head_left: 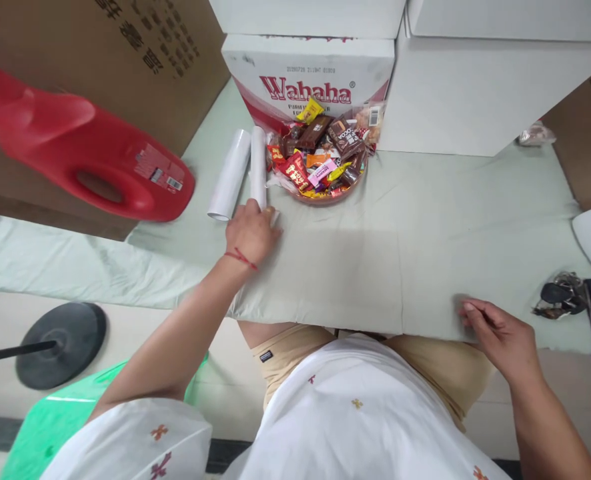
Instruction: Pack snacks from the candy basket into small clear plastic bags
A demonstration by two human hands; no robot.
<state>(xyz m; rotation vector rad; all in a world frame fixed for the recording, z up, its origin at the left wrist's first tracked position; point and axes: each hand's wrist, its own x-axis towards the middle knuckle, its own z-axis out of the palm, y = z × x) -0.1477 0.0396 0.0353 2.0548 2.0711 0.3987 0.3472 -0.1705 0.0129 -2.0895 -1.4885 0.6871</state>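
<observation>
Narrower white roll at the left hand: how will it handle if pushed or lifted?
The narrower white roll may roll sideways, being round. It looks like rolled sheet material, so it is probably light. Its smooth surface might slip under the left hand.

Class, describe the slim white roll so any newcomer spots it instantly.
Start from the white cardboard box with red "Wahaha" lettering, behind the round see-through bowl of colourful wrapped sweets. Just left of that bowl lies the slim white roll, the left hand at its near end. It is narrower than the thicker white roll farther left.
</observation>
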